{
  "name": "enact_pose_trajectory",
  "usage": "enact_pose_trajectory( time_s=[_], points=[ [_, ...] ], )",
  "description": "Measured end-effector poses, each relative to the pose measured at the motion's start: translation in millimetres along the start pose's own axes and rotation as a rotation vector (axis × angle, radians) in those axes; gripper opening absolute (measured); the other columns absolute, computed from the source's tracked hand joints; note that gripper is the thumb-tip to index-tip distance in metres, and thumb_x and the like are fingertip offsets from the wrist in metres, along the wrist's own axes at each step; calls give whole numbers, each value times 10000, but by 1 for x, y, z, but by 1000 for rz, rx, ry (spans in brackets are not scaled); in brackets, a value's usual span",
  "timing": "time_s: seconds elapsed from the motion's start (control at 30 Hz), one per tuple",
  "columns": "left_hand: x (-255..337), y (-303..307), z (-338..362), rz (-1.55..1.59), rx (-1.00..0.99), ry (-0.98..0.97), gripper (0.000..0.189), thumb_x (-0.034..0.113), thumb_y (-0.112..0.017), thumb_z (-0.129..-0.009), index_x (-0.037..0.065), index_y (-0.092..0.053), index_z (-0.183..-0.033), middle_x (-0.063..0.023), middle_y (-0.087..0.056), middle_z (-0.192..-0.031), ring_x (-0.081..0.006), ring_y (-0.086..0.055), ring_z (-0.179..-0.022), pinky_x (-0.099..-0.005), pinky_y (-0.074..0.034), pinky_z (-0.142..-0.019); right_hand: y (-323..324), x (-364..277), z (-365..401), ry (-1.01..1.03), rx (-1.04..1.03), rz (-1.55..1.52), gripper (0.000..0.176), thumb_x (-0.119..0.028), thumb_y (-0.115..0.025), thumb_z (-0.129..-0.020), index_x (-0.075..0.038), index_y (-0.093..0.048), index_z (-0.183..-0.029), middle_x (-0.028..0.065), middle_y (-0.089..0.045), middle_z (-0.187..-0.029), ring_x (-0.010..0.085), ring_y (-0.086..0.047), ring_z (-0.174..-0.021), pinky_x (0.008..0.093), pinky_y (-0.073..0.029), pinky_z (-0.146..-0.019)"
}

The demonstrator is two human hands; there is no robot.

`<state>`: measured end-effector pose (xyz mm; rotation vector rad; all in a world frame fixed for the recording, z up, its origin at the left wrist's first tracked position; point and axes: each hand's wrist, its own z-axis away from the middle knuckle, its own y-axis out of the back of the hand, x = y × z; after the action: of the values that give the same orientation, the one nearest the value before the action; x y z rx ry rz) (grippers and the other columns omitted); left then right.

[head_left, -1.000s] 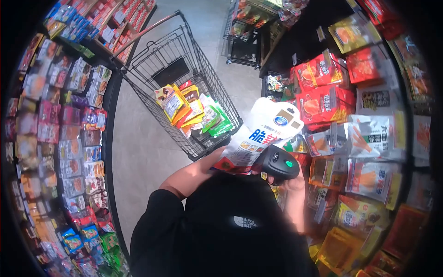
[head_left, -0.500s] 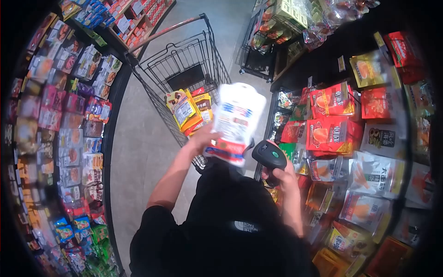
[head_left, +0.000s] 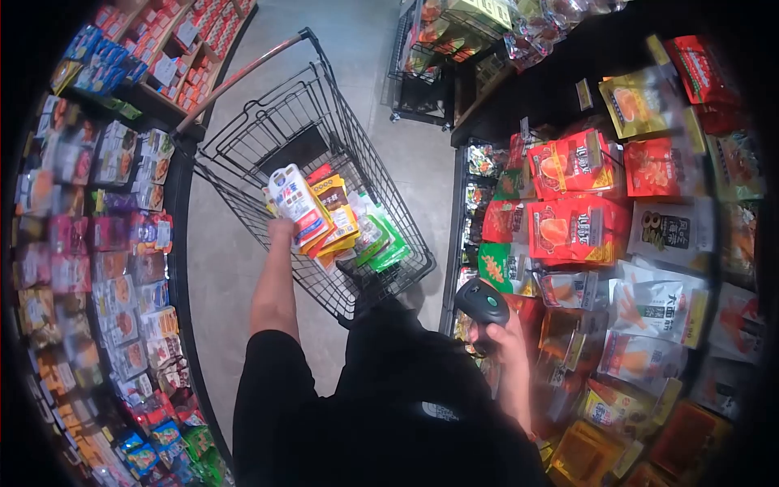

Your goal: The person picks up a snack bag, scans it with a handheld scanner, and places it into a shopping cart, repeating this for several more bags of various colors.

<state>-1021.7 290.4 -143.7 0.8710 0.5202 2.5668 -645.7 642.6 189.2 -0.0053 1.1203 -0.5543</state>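
Note:
My left hand [head_left: 281, 230] grips the lower left edge of a white snack bag [head_left: 294, 203] with blue and red print. The bag is over the left side of the shopping cart [head_left: 357, 122], above a yellow snack bag [head_left: 334, 207]. Green and white snack bags [head_left: 384, 239] lie beside these on the cart's floor. My right hand [head_left: 501, 334] is wrapped round a black barcode scanner [head_left: 482, 304] with a green button, held near the right shelf. Part of the yellow bag is hidden under the white one.
Hanging packets line the left shelf [head_left: 134, 243]. On the right, red snack packets [head_left: 568, 231] and silver packets [head_left: 653, 300] fill another shelf. A wheeled wire rack [head_left: 422, 89] stands beyond the cart. Grey floor [head_left: 219, 284] runs between the shelves.
My left hand has carried the white snack bag forward and left, down into the cart. The right hand with the scanner has moved slightly down and right. More of the cart's contents show.

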Motion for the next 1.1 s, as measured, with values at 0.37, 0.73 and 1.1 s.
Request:
enact_pose_trajectory(
  time_s=[0.37, 0.73, 1.1],
  points=[
    [-31, -191, 196, -530, -765, -870, 714, 414, -730, -825, -79, -505, -1289, -313, -551, -1275, -422, -543, -1201, -452, -433, -1021, 4, 4, 1, 67, 78, 160, 886, -316, -788, -770, -48, -342, -1486, 109, -545, -1260, 133, -614, -867, 275, -527, -697],
    [-4, -206, 201, -1142, -706, -1175, 453, 48, -698, -705, -41, -471, -1087, -280, -637, -1004, -460, -605, -996, -509, -498, -857, 10, 15, 48, 259, 210, 53, 708, -186, -717, -835, -33, -391, -1444, 79, -558, -1137, 113, -598, -780, 246, -506, -611],
    [53, -212, 228, -1303, -381, -1308, 655, 257, -715, -798, -56, -447, -1307, -260, -646, -1053, -403, -627, -1027, -484, -480, -949, 35, 30, 107, 372, 238, 258, 832, -440, -774, -788, -44, -445, -1441, 197, -372, -1514, 303, -283, -1448, 399, -222, -1173]
  ],
)
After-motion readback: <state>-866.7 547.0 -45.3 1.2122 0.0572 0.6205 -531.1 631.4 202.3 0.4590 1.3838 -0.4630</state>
